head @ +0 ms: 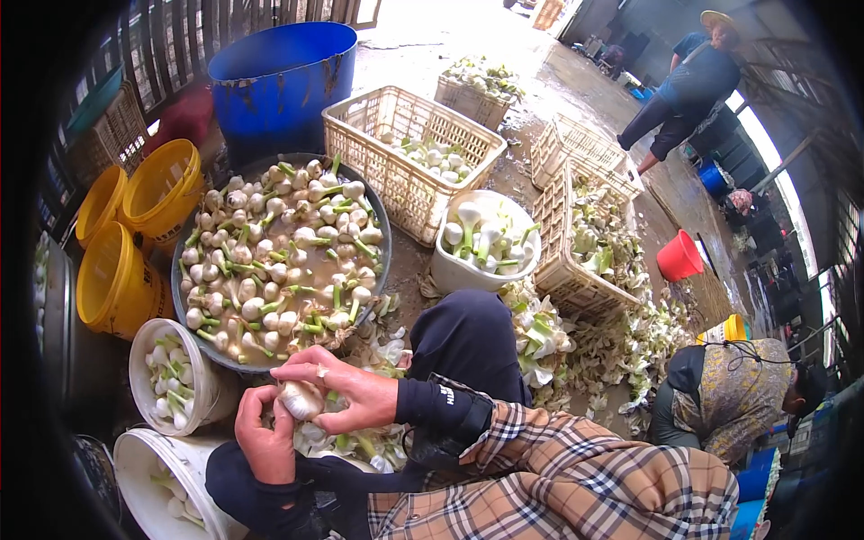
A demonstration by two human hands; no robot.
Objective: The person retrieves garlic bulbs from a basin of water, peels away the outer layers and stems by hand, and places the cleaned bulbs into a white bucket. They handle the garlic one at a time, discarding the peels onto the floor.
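Observation:
A whitish garlic bulb (302,399) is held between both hands above a heap of garlic leaves and peelings (368,445). My left hand (265,435) has its thumb and curled fingers against the bulb's left side. From the right, my right hand (347,390) grips it, fingers over the top and thumb below. Just beyond the hands stands a wide dark round tub (383,270) of muddy water, full of garlic bulbs (253,309) with cut green stems. White buckets with paler peeled garlic, one upright (209,398) and one lower (165,442), stand beside my left hand.
Yellow buckets (108,277) and a large blue barrel (280,101) stand behind the tub. A plastic crate (388,192) and a white pail (466,277) hold garlic. Another crate (557,263) overflows with peelings. One person (702,74) stands far right; another (736,391) bends nearby.

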